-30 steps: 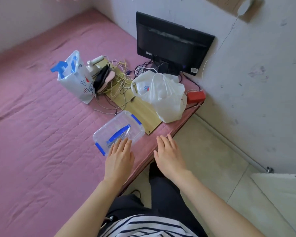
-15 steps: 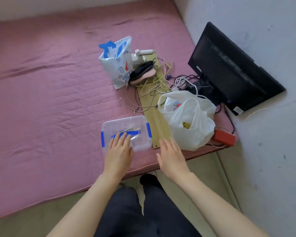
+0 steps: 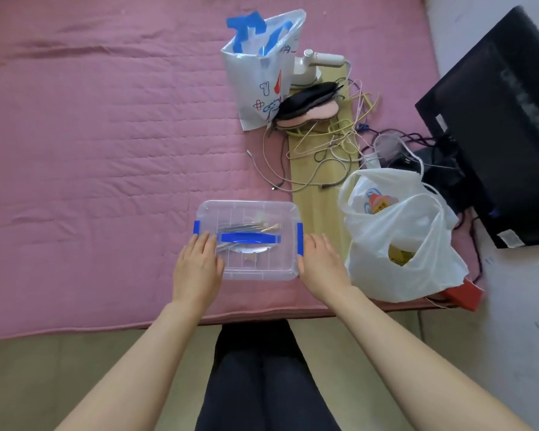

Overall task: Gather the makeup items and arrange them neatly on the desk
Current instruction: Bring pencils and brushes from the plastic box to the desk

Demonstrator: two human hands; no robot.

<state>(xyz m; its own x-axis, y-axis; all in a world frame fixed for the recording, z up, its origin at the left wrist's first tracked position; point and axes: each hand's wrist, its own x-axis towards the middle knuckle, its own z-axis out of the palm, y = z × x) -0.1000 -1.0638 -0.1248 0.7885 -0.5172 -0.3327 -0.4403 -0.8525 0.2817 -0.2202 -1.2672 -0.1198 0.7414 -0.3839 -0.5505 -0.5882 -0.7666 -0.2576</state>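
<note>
A clear plastic box (image 3: 262, 269) with a blue handle and blue side clips lies lid-on near the front edge of the pink mattress (image 3: 91, 150). Several makeup brushes (image 3: 249, 228) show through its lid. My left hand (image 3: 196, 269) rests flat against the box's left end, fingers together over the lid's corner. My right hand (image 3: 321, 265) lies against the right end, beside the right clip. Neither hand is closed around the box.
A white plastic bag (image 3: 408, 244) with packets sits right of the box. A wooden board (image 3: 321, 213) carries tangled cables (image 3: 333, 144), sleep masks (image 3: 308, 104) and a white appliance (image 3: 308, 66). A printed bag (image 3: 255, 73) stands behind. A black monitor (image 3: 504, 119) leans at the right, a red box (image 3: 464, 295) below.
The view has swung to look straight down at the box. Both hands have moved forward from the mattress edge to either end of the box.
</note>
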